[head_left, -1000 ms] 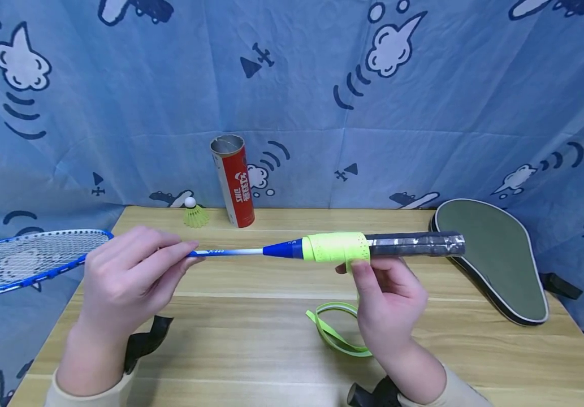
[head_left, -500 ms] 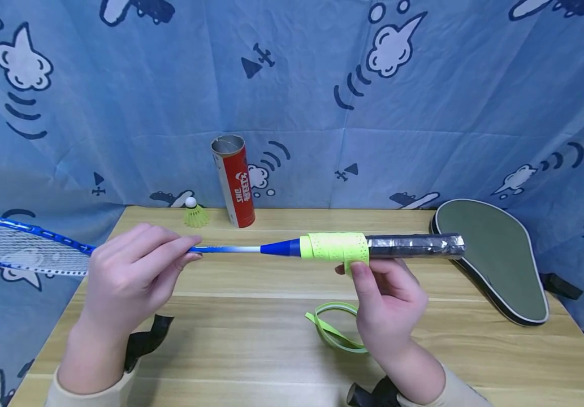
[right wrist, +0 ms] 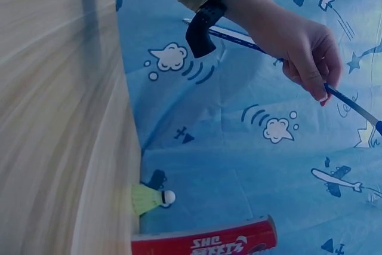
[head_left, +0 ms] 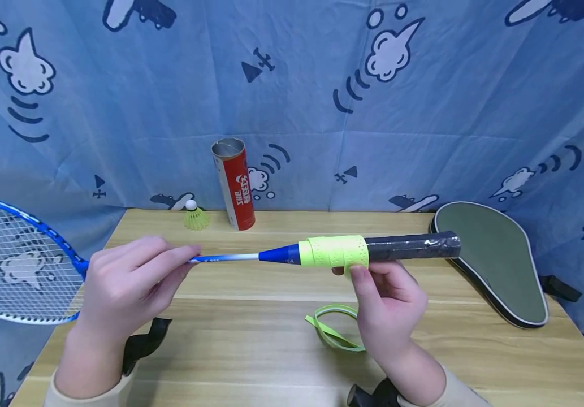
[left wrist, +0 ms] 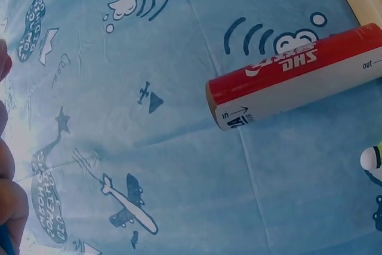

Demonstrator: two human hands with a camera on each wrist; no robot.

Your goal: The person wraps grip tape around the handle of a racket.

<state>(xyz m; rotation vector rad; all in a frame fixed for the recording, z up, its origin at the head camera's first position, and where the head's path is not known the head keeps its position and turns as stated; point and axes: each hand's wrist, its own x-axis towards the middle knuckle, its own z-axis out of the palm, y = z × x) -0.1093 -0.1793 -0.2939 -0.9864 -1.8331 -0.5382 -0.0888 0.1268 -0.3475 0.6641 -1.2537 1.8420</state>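
A blue badminton racket is held level above the wooden table [head_left: 251, 350] in the head view. Its strung head [head_left: 14, 265] hangs past the table's left edge. My left hand [head_left: 182, 259] pinches the thin shaft [head_left: 225, 258]; the right wrist view shows this left hand [right wrist: 307, 52] on the shaft [right wrist: 352, 103]. Bright green grip tape [head_left: 333, 251] covers the handle's inner part, and the dark outer part [head_left: 414, 247] is bare. My right hand [head_left: 359, 272] grips the handle from below, its thumb on the green tape's edge. The tape's loose tail [head_left: 333, 328] loops onto the table.
A red shuttlecock tube [head_left: 233, 183] [left wrist: 292, 76] stands at the table's back edge with a yellow-green shuttlecock [head_left: 196, 216] [right wrist: 152, 198] beside it. A grey racket cover [head_left: 495, 260] lies at the right. A blue patterned cloth [head_left: 424, 113] hangs behind.
The racket has turned about its shaft between my hands: the strung head went from nearly edge-on to showing its face. Both hands keep their hold.
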